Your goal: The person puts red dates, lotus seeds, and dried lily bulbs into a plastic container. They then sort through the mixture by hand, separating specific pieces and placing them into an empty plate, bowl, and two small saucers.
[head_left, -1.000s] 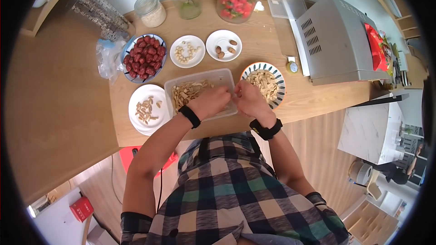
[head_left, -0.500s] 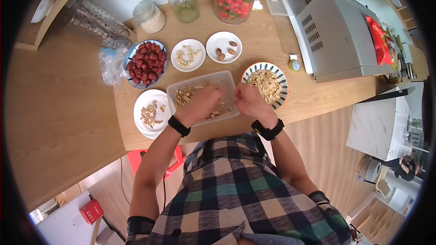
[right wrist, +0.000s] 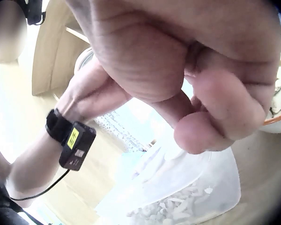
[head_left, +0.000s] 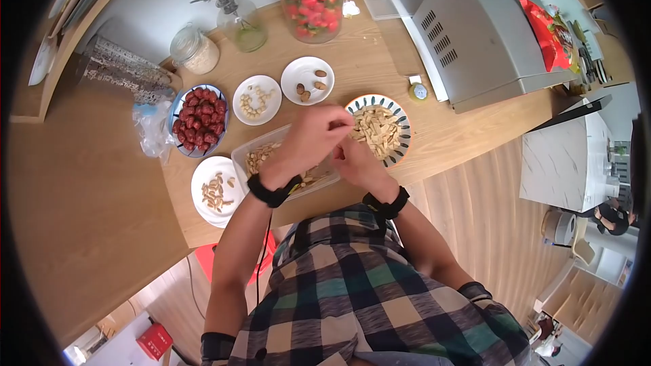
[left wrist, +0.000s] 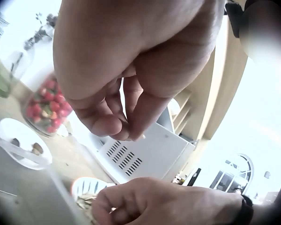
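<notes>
In the head view, my left hand [head_left: 313, 137] is raised over the right part of a clear plastic container [head_left: 261, 138] of pale dried slices [head_left: 256, 160]. Its thumb and fingertips pinch a small pale piece [left wrist: 142, 137], its tip just showing in the left wrist view. My right hand [head_left: 363, 166] is just below and to the right, between the container and a patterned bowl [head_left: 406, 129] heaped with pale strips [head_left: 380, 132]. Its fingers are curled with the thumb against them; I cannot tell whether anything sits inside.
Behind are a plate of red dates [head_left: 200, 120], a saucer of pale round seeds [head_left: 253, 105] and a saucer with several brown nuts [head_left: 304, 95]. A white plate [head_left: 201, 203] of slices lies left. A strawberry jar [head_left: 312, 0] and a grey oven-like appliance [head_left: 481, 34] stand at the back.
My left hand has risen out of the container and moved right, close above my right hand. The head view has shifted, so the tabletop appears turned.
</notes>
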The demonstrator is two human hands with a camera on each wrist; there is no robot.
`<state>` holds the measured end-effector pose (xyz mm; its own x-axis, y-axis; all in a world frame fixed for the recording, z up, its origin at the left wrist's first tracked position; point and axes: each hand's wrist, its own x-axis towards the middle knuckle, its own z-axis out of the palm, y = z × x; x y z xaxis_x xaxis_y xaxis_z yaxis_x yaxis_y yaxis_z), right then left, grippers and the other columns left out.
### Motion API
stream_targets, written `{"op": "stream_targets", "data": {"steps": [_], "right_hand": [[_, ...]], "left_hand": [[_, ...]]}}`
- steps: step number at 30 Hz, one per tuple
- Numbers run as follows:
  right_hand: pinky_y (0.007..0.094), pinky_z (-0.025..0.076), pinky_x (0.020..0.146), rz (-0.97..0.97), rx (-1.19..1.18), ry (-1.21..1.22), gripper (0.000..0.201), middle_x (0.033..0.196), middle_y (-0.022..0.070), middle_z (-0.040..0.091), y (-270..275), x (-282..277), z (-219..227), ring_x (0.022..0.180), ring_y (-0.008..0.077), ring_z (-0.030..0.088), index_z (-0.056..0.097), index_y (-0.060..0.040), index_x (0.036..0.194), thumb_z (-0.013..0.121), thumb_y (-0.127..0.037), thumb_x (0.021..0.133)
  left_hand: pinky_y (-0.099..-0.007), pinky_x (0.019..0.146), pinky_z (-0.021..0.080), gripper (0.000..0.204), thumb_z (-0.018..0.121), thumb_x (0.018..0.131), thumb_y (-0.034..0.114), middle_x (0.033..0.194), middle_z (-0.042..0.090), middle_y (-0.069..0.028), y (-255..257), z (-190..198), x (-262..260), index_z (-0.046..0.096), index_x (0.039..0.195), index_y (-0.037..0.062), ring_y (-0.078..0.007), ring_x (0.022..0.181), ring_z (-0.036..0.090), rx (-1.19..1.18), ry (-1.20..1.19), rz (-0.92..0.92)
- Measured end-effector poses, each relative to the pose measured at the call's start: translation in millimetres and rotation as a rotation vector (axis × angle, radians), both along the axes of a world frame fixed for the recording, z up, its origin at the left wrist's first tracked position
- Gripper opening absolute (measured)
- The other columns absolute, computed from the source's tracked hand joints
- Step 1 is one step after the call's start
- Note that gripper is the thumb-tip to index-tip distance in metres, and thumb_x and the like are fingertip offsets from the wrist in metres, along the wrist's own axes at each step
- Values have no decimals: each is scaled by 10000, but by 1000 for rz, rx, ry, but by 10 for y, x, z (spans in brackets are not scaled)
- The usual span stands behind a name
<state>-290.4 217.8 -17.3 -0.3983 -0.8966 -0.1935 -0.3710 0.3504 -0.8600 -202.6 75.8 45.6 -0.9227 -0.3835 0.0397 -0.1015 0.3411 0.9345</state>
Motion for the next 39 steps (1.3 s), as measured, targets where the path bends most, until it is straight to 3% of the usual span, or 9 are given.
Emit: {"op": "stream_targets", "data": {"steps": [4, 10, 18, 20, 28, 33, 34, 36, 39], "right_hand": [[439, 532, 680, -13, -15, -37, 102, 753, 200, 673, 7, 5, -37, 732, 376, 685, 614, 15, 819, 685, -45, 778], [420, 536, 681, 13, 17, -93, 113, 765, 187, 683, -15, -24, -5, 725, 363, 685, 616, 18, 826, 690, -56, 784], [394, 536, 655, 64, 97, -140, 130, 751, 170, 683, -46, -54, 50, 696, 315, 687, 621, 21, 838, 700, -74, 797], [321, 484, 508, 80, 67, -146, 107, 677, 90, 646, -43, -50, 26, 556, 167, 652, 598, 10, 863, 694, -36, 857], [303, 456, 451, 66, 65, -158, 91, 655, 84, 632, -32, -40, -1, 514, 155, 637, 592, 16, 865, 678, -12, 867], [299, 457, 451, 71, 65, -155, 98, 657, 82, 631, -36, -43, -13, 525, 155, 643, 587, 14, 864, 680, -17, 868], [300, 459, 452, 69, 64, -158, 99, 657, 80, 631, -34, -42, -8, 528, 154, 644, 587, 13, 862, 680, -17, 869], [300, 460, 453, 67, 60, -159, 100, 657, 79, 630, -34, -44, 4, 530, 152, 645, 586, 12, 859, 681, -17, 869], [302, 459, 448, 68, 44, -144, 100, 654, 77, 627, -39, -41, 29, 525, 151, 641, 585, 10, 857, 681, -17, 871]], "left_hand": [[-298, 679, 513, 147, 686, 908, 50, 928, 708, -105, 45, 113, -117, 690, 1020, -45, -158, 765, 662, 9, -88, -30], [-363, 702, 518, 159, 665, 865, 8, 891, 688, -144, -363, -50, 835, 702, 1017, -22, -271, 800, 696, -303, -274, 6], [-464, 856, 560, 308, 617, 836, -5, 1155, 606, -157, -39, -516, 1372, 676, 1132, 61, -378, 995, 666, -609, -589, -218], [-463, 855, 559, 279, 608, 844, -1, 1143, 616, -163, -85, -567, 1362, 683, 1108, 54, -377, 998, 666, -594, -596, -243], [-470, 819, 538, 155, 592, 880, 10, 894, 667, -212, -301, -541, 1371, 698, 992, 3, -403, 930, 658, -487, -487, -178], [-460, 767, 528, 129, 648, 908, 50, 883, 683, -244, -197, -286, 1364, 697, 992, -33, -439, 856, 652, -173, -448, 107], [-460, 767, 528, 129, 648, 908, 50, 883, 683, -244, -203, -314, 1397, 697, 992, -33, -439, 856, 652, -174, -448, 108], [-334, 627, 514, 140, 678, 927, 74, 752, 676, -160, -227, -343, 1455, 715, 1005, -36, -209, 636, 653, -336, -341, 90], [-280, 601, 476, 125, 718, 899, 82, 717, 676, -117, -177, -220, 1511, 720, 916, -42, -144, 625, 622, -156, -329, 292]]}}
